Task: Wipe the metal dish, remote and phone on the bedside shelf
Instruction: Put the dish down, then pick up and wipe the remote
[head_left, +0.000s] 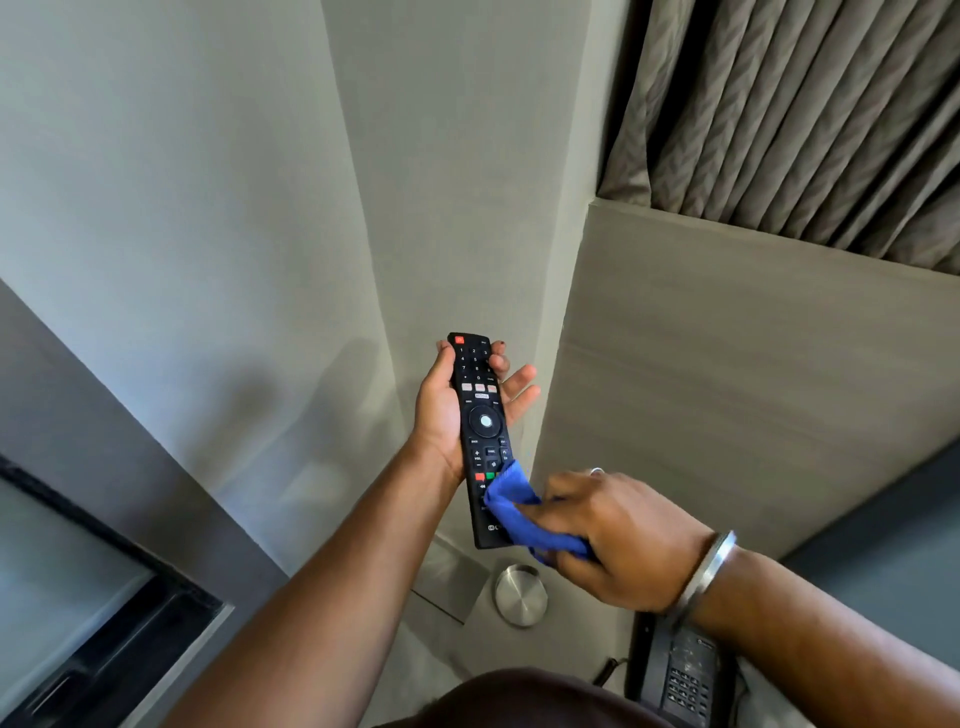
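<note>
Head view, lower edge of the frame: a dark phone (680, 675) with a keypad lies at the lower right, partly covered by the right forearm. Just above and left of it, a round metal dish (520, 595) rests on the pale shelf (441, 649), apart from the phone.

Lower right of centre: the right hand (618, 535), with a metal bangle (701, 571) at the wrist and a ring on one finger, has its fingers closed around a bunched blue cloth (519, 514). The cloth is pressed against the lower end of the remote's button face.

Centre of the frame: the black remote (480, 436) is held upright in the air, buttons toward the camera, well above the shelf. The left hand (452, 410) cradles it from behind and from the left, thumb along the left edge, fingers loosely curled around the right edge near the top.

Behind the hands: a grey wall (208, 182) fills the upper left. Pleated curtains (805, 104) hang in the upper right above a pale panel (727, 364).
</note>
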